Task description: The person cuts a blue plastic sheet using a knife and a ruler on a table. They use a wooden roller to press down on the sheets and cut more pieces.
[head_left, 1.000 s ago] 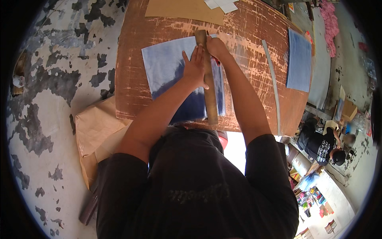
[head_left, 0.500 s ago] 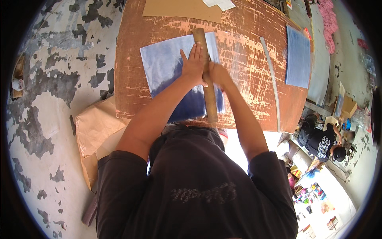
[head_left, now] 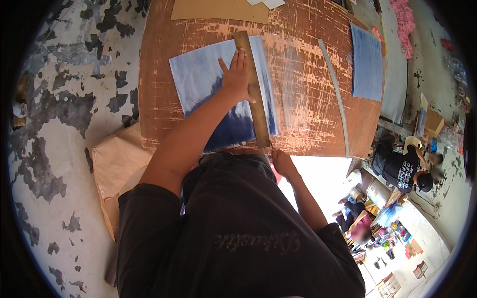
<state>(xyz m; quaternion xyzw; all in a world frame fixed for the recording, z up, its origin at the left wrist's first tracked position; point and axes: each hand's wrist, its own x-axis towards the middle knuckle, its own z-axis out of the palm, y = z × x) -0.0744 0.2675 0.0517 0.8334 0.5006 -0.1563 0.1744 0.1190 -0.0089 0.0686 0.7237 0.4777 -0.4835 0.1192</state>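
My left hand (head_left: 235, 80) lies flat with fingers spread, pressing beside and onto a long brownish straightedge bar (head_left: 258, 115). Under the bar is a blue sheet (head_left: 198, 69), pale at the far side and dark navy near me. A strip of the sheet shows to the right of the bar. Close to the bar's near end, at the table's front edge, my right hand (head_left: 283, 163) is closed around a thin dark tool whose tip points up; most of it is hidden in the fist. The brown worktop (head_left: 308, 116) below is covered with scored lines.
A thin grey strip (head_left: 334, 82) lies on the right of the worktop, beside another stack of blue sheet (head_left: 366, 63). Brown card (head_left: 218, 11) rests at the far edge. A large brown paper bag (head_left: 121, 159) stands at left. Two people are at lower right.
My right hand has moved from the bar's middle down toward me, past its near end to the worktop's edge. My left hand stays spread by the bar.
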